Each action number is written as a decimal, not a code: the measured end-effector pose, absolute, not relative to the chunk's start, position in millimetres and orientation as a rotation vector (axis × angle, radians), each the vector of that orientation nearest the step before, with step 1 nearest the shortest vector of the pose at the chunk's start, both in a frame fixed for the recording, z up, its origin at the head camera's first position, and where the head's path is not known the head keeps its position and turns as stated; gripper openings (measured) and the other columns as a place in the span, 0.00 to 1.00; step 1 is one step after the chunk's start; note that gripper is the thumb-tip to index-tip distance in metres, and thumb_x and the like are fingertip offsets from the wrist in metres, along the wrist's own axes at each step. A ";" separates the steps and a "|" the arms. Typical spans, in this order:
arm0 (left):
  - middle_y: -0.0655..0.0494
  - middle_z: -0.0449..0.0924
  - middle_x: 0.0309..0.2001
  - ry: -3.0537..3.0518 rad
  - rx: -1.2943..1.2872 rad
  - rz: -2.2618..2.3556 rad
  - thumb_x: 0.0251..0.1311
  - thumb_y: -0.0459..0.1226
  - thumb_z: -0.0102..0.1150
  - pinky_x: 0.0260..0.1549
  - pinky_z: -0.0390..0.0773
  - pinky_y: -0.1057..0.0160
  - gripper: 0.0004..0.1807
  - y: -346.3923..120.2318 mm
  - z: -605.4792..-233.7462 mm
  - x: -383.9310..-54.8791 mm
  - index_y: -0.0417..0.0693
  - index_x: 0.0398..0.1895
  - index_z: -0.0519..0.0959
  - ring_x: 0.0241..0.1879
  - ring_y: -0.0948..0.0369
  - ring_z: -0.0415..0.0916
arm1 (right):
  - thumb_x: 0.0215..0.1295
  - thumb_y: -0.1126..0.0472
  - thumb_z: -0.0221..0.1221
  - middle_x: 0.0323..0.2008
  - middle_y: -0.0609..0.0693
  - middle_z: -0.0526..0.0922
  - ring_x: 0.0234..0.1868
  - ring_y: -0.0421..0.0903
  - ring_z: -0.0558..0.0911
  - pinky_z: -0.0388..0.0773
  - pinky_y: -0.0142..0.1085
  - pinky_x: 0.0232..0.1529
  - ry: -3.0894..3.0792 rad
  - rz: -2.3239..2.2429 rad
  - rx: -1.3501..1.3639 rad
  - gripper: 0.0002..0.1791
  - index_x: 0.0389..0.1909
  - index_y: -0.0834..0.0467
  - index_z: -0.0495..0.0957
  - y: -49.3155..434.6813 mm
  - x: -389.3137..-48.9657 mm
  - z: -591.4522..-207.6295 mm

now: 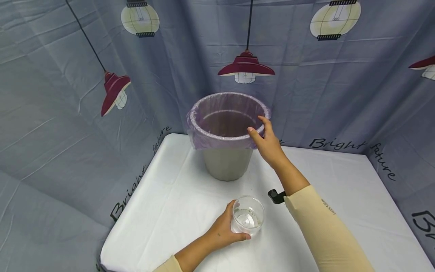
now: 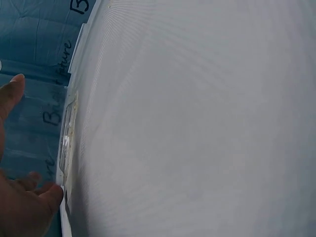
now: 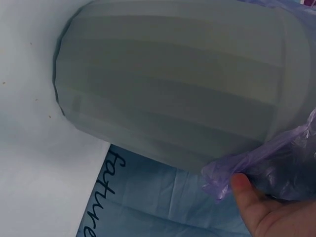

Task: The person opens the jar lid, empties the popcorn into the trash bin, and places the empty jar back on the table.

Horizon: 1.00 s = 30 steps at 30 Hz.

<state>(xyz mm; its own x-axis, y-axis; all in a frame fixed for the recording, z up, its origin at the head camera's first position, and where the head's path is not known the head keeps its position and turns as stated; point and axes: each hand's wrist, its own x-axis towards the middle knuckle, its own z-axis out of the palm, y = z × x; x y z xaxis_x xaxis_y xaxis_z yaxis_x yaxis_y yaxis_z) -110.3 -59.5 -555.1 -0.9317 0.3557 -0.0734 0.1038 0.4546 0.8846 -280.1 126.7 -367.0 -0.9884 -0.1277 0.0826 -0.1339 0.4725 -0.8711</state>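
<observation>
A clear drinking glass (image 1: 247,215) stands on the white table, gripped round its left side by my left hand (image 1: 224,229). Its lower part looks like clear liquid or thick glass; I cannot tell which. Behind it is a grey trash bin (image 1: 225,164), upright and lined with a translucent purple trash bag (image 1: 222,141) folded over the rim. My right hand (image 1: 268,145) is at the bin's right rim, thumb and index finger apart. In the right wrist view the thumb (image 3: 242,185) meets the bag's edge; the other fingers are mostly hidden.
The white table (image 1: 176,196) ends near the bin at the back. Around it hangs a grey-blue curtain (image 1: 306,94) printed with lamps and lettering. A black strap piece (image 1: 276,196) sticks out from the right wrist. Small crumbs (image 3: 49,116) lie near the bin's base.
</observation>
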 end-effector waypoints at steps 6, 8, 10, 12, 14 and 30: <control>0.50 0.63 0.73 2.492 0.400 1.424 0.40 0.57 0.79 0.64 0.68 0.43 0.66 -55.8 -555.6 -112.7 0.60 0.78 0.46 0.69 0.50 0.65 | 0.66 0.26 0.48 0.78 0.60 0.51 0.75 0.66 0.57 0.57 0.67 0.67 -2.723 1.566 0.229 0.46 0.78 0.35 0.41 129.7 -277.5 -361.8; 0.50 0.63 0.73 2.500 0.402 1.409 0.39 0.58 0.79 0.64 0.68 0.43 0.67 -53.8 -555.3 -113.9 0.58 0.79 0.45 0.70 0.51 0.65 | 0.65 0.26 0.48 0.78 0.60 0.51 0.75 0.66 0.56 0.57 0.67 0.67 -2.727 1.553 0.230 0.47 0.79 0.36 0.41 131.1 -276.6 -360.1; 0.51 0.62 0.73 2.501 0.408 1.391 0.39 0.58 0.79 0.65 0.68 0.43 0.67 -52.6 -554.8 -114.7 0.58 0.79 0.45 0.70 0.51 0.64 | 0.64 0.25 0.47 0.78 0.60 0.51 0.75 0.66 0.55 0.57 0.67 0.67 -2.735 1.539 0.231 0.48 0.79 0.36 0.40 132.5 -275.5 -359.1; 0.52 0.61 0.74 2.494 0.430 1.378 0.39 0.58 0.79 0.65 0.67 0.43 0.68 -52.5 -553.6 -115.4 0.57 0.79 0.44 0.71 0.51 0.63 | 0.64 0.24 0.47 0.79 0.58 0.48 0.75 0.65 0.56 0.58 0.66 0.67 -2.746 1.527 0.236 0.49 0.79 0.36 0.39 134.7 -274.5 -358.6; 0.53 0.57 0.76 2.493 0.460 1.347 0.39 0.59 0.79 0.67 0.65 0.44 0.69 -54.7 -551.5 -116.7 0.59 0.79 0.43 0.72 0.52 0.60 | 0.64 0.25 0.48 0.79 0.57 0.46 0.74 0.64 0.58 0.61 0.65 0.67 -2.753 1.517 0.250 0.49 0.80 0.35 0.37 137.4 -273.9 -359.0; 0.44 0.41 0.80 2.685 0.507 0.990 0.48 0.59 0.73 0.72 0.53 0.41 0.63 -132.2 -521.7 -147.9 0.53 0.81 0.44 0.79 0.47 0.40 | 0.68 0.25 0.39 0.80 0.59 0.41 0.73 0.70 0.57 0.60 0.68 0.65 -2.953 1.336 0.113 0.51 0.79 0.44 0.24 203.8 -247.1 -411.1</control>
